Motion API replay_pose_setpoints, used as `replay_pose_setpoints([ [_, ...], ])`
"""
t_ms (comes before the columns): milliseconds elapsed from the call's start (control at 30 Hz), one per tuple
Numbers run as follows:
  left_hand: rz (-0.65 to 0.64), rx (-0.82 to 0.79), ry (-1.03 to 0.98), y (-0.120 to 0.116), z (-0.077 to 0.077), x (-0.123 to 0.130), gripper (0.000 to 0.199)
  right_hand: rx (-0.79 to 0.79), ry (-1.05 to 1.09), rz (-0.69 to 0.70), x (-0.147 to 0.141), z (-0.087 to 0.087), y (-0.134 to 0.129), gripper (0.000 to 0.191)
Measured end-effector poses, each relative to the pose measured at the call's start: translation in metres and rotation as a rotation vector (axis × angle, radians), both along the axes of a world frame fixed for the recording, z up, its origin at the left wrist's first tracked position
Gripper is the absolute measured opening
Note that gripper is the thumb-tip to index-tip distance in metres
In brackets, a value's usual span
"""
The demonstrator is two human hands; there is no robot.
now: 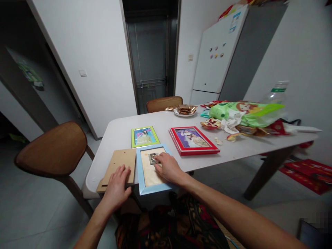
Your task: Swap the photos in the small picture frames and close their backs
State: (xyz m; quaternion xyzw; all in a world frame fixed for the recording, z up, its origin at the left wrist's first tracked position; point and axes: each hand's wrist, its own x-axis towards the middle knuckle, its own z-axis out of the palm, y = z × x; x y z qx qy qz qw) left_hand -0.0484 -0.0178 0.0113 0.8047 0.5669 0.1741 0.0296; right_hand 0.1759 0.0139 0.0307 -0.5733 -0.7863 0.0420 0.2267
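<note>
A light blue picture frame (155, 189) lies at the table's near edge, with a cream sheet and a small dark picture (153, 158) inside it. My right hand (167, 167) is over the frame, its fingertips at the small picture; whether they pinch it is too small to tell. To the left, my left hand (118, 185) rests with fingers spread on a brown backing board (124, 157). Behind these lies a green frame (145, 137) with a picture of a figure in a pale dress. Red frames (193, 141), stacked, lie to the right.
A plate of wrapped snacks (185, 111), an opened pomegranate (211, 123), crumpled tissue (232, 121) and a green bag (246, 112) are at the table's back and right. Wooden chairs stand left (54, 148) and behind (164, 103).
</note>
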Motion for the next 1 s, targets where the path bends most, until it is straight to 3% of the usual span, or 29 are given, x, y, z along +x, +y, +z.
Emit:
replay_pose_setpoints([
  [167,0.021,-0.011,0.125,0.005,-0.005,-0.001,0.059,0.021,0.027,0.168,-0.029,-0.003,-0.005,0.027],
  [367,-0.064,0.049,-0.041,0.012,-0.005,-0.009,0.041,-0.001,0.077,0.201,-0.032,-0.004,-0.007,0.026],
  [467,0.019,0.170,-0.292,0.016,0.009,-0.019,0.036,0.003,0.140,0.218,-0.031,0.001,-0.010,0.026],
  [633,0.392,0.372,-1.046,0.012,0.056,-0.017,0.026,0.012,0.325,0.300,-0.034,0.014,-0.019,0.025],
  [733,0.335,0.354,-1.519,0.004,0.073,0.012,0.024,0.021,0.466,0.291,-0.037,0.020,-0.024,0.034],
  [867,0.126,0.142,-1.768,-0.006,0.067,0.063,0.031,-0.007,0.550,0.190,-0.036,0.021,-0.027,0.063],
  [1000,0.101,0.010,-1.809,-0.015,0.047,0.095,0.040,-0.072,0.537,0.086,-0.025,0.015,-0.023,0.068],
])
